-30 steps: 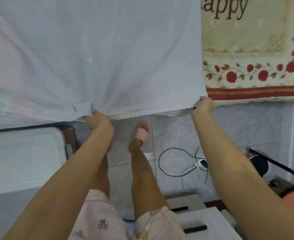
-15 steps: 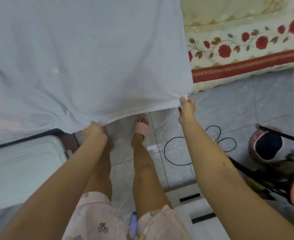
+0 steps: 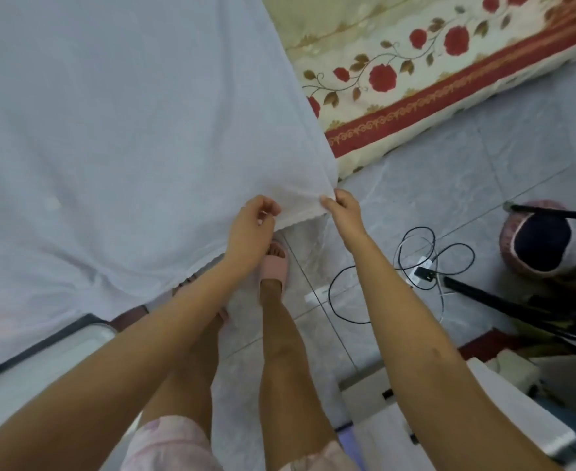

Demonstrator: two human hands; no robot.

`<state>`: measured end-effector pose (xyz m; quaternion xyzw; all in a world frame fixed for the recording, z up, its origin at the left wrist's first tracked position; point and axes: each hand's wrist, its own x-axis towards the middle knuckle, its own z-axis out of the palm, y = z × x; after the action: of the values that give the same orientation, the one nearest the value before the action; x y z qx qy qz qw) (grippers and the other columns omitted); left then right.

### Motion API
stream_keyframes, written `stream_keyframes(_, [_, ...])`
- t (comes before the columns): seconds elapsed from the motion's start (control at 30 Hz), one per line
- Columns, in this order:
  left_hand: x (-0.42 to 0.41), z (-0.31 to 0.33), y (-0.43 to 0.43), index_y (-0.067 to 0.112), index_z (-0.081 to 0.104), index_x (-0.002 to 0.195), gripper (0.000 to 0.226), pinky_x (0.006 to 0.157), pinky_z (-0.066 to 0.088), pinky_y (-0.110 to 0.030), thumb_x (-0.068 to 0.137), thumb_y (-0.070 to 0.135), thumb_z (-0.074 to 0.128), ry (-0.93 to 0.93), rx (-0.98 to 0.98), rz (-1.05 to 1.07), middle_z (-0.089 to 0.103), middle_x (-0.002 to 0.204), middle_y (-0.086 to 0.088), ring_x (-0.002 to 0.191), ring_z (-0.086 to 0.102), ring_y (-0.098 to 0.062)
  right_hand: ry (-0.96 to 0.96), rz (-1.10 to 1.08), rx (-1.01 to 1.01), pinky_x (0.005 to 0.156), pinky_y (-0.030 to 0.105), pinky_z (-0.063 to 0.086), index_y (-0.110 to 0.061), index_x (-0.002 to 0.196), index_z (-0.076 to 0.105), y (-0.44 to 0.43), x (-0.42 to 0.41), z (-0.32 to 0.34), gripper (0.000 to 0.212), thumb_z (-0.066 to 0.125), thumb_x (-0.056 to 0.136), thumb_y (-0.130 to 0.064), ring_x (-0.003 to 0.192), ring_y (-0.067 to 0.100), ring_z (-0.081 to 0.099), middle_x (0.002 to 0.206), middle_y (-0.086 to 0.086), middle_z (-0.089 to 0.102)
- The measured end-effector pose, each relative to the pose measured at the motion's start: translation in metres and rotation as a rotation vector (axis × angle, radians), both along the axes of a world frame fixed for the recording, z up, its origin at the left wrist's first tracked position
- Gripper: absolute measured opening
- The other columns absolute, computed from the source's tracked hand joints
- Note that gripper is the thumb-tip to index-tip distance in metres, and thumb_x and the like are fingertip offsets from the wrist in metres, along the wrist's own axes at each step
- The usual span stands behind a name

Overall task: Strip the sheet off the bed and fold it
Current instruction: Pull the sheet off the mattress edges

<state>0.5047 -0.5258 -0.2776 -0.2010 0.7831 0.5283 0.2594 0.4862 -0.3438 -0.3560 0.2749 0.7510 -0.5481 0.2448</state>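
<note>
The left hand [image 3: 251, 229] and right hand [image 3: 342, 212] are bare, as are both arms and the legs. Pale pink shorts [image 3: 174, 443], print blurred, cover the thighs. One foot wears a chunky pink open-toed slipper [image 3: 274, 266].

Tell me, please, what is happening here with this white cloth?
A person stands at the bed and handles the white sheet. The left hand pinches its scalloped near edge, and the right hand pinches the corner just beside it, so the two hands are close together. Most of the sheet lies spread over the bed, and the flowered bed cover shows bare to the right. The sheet is not yet folded up.
</note>
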Motion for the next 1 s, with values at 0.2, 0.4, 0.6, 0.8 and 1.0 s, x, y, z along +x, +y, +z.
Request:
stream_keyframes(0.2, [-0.092,-0.028,0.008,0.012,0.062,0.11,0.031,0.094,0.04,-0.035,0.082,0.004,0.05,0.456,-0.396,-0.678,0.054,0.125,-0.01,0.114,0.05,-0.029,-0.073,-0.047,-0.15,0.063,0.021,0.037,0.006,0.08,0.061,0.01,-0.005,-0.007,0.014,0.059,0.084,-0.008,0.075,0.016,0.049,0.076,0.002,0.048])
stream_keyframes(0.4, [-0.153,-0.036,0.029,0.017,0.049,0.127,0.05,0.104,0.024,-0.047,0.082,0.03,0.066,0.523,-0.759,-1.306,0.041,0.14,-0.008,0.13,0.035,-0.029,0.029,-0.097,-0.172,0.054,0.021,0.023,-0.016,0.057,0.036,0.015,0.009,-0.016,0.037,0.06,0.085,-0.01,0.057,0.008,0.035,0.062,-0.001,0.033])
stream_keyframes(0.6, [-0.185,-0.033,0.039,0.021,0.053,0.122,0.059,0.104,0.021,-0.048,0.073,0.052,0.069,0.591,-0.934,-1.613,0.05,0.13,-0.005,0.122,0.041,-0.029,0.026,-0.166,-0.23,0.058,0.024,0.027,-0.006,0.068,0.049,0.02,0.017,-0.019,0.023,0.062,0.086,-0.013,0.065,0.012,0.04,0.069,0.005,0.04])
stream_keyframes(0.8, [-0.227,-0.021,0.036,0.03,0.059,0.121,0.05,0.101,0.021,-0.041,0.076,0.053,0.064,0.452,-1.142,-1.73,0.058,0.121,0.002,0.116,0.046,-0.023,0.068,-0.193,-0.253,0.049,0.016,0.025,-0.02,0.058,0.035,0.021,0.018,-0.017,0.04,0.061,0.086,-0.009,0.054,0.002,0.032,0.059,-0.005,0.032])
stream_keyframes(1.0, [-0.243,0.001,0.045,0.018,0.061,0.122,0.039,0.085,0.039,-0.033,0.084,0.023,0.068,0.418,-0.848,-1.577,0.065,0.114,-0.007,0.103,0.058,-0.031,0.185,-0.223,-0.198,0.049,0.018,0.021,-0.008,0.063,0.042,0.035,0.031,-0.005,0.029,0.06,0.086,-0.008,0.056,0.005,0.03,0.061,0.001,0.032])
